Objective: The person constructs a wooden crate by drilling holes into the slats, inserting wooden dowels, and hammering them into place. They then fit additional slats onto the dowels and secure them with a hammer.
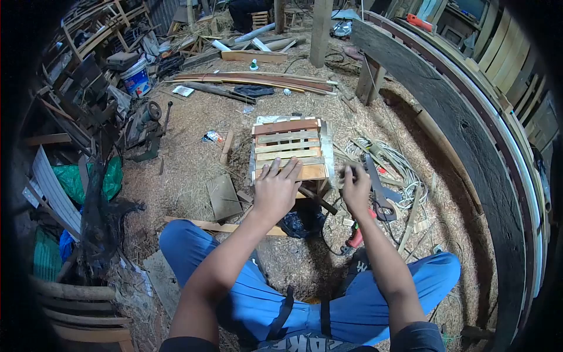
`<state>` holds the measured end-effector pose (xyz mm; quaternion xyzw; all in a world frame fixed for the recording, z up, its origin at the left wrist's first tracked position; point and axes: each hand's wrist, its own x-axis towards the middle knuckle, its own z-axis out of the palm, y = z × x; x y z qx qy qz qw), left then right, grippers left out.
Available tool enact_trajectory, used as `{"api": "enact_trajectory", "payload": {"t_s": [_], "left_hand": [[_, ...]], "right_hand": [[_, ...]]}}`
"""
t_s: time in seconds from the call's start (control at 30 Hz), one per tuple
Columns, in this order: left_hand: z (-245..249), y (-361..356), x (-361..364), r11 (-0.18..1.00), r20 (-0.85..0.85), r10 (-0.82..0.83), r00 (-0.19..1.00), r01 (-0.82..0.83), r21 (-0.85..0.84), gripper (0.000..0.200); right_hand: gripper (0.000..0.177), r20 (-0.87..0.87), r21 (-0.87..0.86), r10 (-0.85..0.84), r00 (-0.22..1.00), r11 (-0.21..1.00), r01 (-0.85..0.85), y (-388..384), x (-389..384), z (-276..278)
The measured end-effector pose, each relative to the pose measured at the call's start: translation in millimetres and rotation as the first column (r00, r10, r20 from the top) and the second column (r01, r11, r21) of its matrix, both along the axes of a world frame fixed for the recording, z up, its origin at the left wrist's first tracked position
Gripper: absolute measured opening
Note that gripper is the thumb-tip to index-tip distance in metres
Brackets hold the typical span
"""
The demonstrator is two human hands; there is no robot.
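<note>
A small slatted wooden panel (287, 138) lies on a low stand in front of me, with a pale metal-looking sheet (329, 146) showing at its side. My left hand (275, 189) rests flat on the panel's near end, fingers spread over the slats. Just off the panel's near right corner is my right hand (356, 188), its fingers curled together. Whatever they may hold is too small to make out. A handsaw (384, 202) lies on the ground beside the right hand. Below that wrist is a red power tool (355, 238).
A coiled pale cable (410, 176) lies right of the stand. A long dark beam (469, 135) runs along the right side. Wooden strips (264, 81) lie on the shavings ahead. At left are a machine (146, 120) and a bucket (136, 79); a person sits at the back.
</note>
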<state>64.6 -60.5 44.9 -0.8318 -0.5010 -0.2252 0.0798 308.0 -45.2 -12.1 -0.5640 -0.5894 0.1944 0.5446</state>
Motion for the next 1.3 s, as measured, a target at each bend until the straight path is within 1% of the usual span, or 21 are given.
{"api": "enact_trajectory", "payload": {"t_s": [0.03,0.1,0.17,0.23,0.27,0.37,0.43,0.47,0.5,0.53,0.6,0.63,0.7,0.83,0.93,0.97,1.03,1.07,1.2,1.27,1.3], "left_hand": [[1.2,0.8,-1.9,1.000,0.006,-0.017,1.000,0.018,-0.016,0.048],[4.6,2.3,-4.7,0.999,0.009,-0.034,0.999,0.034,-0.030,0.049],[8.6,2.8,-8.5,0.993,0.012,-0.042,0.999,0.043,-0.108,0.049],[8.6,4.2,-11.6,0.993,0.000,-0.044,0.999,0.043,-0.112,0.049],[8.2,4.4,-11.9,0.993,-0.008,-0.048,0.999,0.047,-0.113,0.049],[8.9,4.9,-11.6,0.991,-0.008,-0.046,0.999,0.044,-0.123,0.048],[12.9,3.9,-10.9,0.990,-0.015,-0.046,0.999,0.044,-0.135,0.048],[14.7,4.0,-11.2,0.988,-0.021,-0.043,0.999,0.039,-0.148,0.048],[15.2,4.8,-11.8,0.988,-0.023,-0.043,0.999,0.040,-0.146,0.048],[15.0,5.4,-12.5,0.989,-0.026,-0.049,0.998,0.045,-0.138,0.048],[13.3,6.7,-13.2,0.990,-0.027,-0.051,0.998,0.047,-0.129,0.049],[12.2,7.2,-13.0,0.990,-0.041,-0.050,0.998,0.044,-0.133,0.049],[11.3,8.0,-12.2,0.990,-0.056,-0.048,0.997,0.040,-0.136,0.050],[16.2,4.5,-5.2,0.991,-0.104,-0.045,0.994,0.032,-0.127,0.057],[19.5,2.3,-0.6,0.990,-0.119,-0.034,0.992,0.017,-0.139,0.062],[20.6,2.7,0.9,0.988,-0.132,-0.029,0.991,0.009,-0.153,0.064],[23.5,3.5,2.6,0.986,-0.128,-0.029,0.991,0.007,-0.169,0.063],[24.9,3.8,4.1,0.983,-0.126,-0.026,0.992,0.002,-0.186,0.062],[24.1,5.4,9.8,0.981,-0.120,-0.019,0.993,-0.005,-0.193,0.058],[11.8,8.5,11.6,0.988,-0.037,-0.014,0.999,0.008,-0.154,0.054],[11.7,8.4,12.4,0.988,-0.038,-0.011,0.999,0.005,-0.156,0.054]], "right_hand": [[0.013,-0.029,-0.101,-0.054,0.998,0.994,0.050,-4.5,0.5,-19.2],[0.011,0.154,-0.122,-0.099,0.983,0.985,0.118,-20.1,-6.3,-51.1],[0.015,0.139,-0.219,-0.015,0.990,0.975,0.045,-25.3,-11.1,-97.9],[0.018,0.155,-0.202,0.104,0.982,0.977,-0.071,-37.6,-24.0,-86.5],[0.022,0.164,-0.350,0.127,0.978,0.935,-0.063,-41.5,-29.0,-75.2],[0.022,0.264,-0.339,0.209,0.942,0.934,-0.112,-43.2,-31.2,-82.1],[0.021,0.248,-0.368,0.235,0.940,0.920,-0.133,-39.8,-26.3,-93.7],[0.025,0.315,-0.424,0.293,0.903,0.895,-0.143,-39.0,-22.3,-99.1],[0.030,0.375,-0.479,0.353,0.857,0.865,-0.147,-39.3,-23.6,-92.3],[0.030,0.376,-0.478,0.353,0.857,0.866,-0.147,-40.2,-24.2,-85.5],[0.041,0.515,-0.629,0.369,0.773,0.776,0.049,-42.8,-24.0,-72.0],[0.041,0.517,-0.629,0.371,0.772,0.776,0.048,-41.7,-19.0,-76.8],[0.040,0.508,-0.609,0.439,0.741,0.791,-0.051,-39.4,-6.2,-86.5],[0.037,0.512,-0.645,0.416,0.752,0.764,0.016,-51.4,-3.5,-27.5],[0.036,0.623,-0.593,0.453,0.638,0.805,0.007,-53.4,22.8,-13.3],[0.036,0.624,-0.592,0.450,0.638,0.806,0.011,-56.7,31.5,-9.1],[0.043,0.714,-0.559,0.459,0.529,0.828,0.038,-68.0,46.0,6.6],[0.048,0.731,-0.553,0.462,0.503,0.832,0.040,-73.1,58.3,6.8],[0.047,0.742,-0.586,0.525,0.418,0.810,0.022,-85.6,106.5,30.4],[0.048,0.730,-0.624,0.568,0.379,0.781,0.032,-85.4,128.5,40.8],[0.048,0.755,-0.596,0.547,0.361,0.803,0.030,-85.5,138.7,47.4]]}}
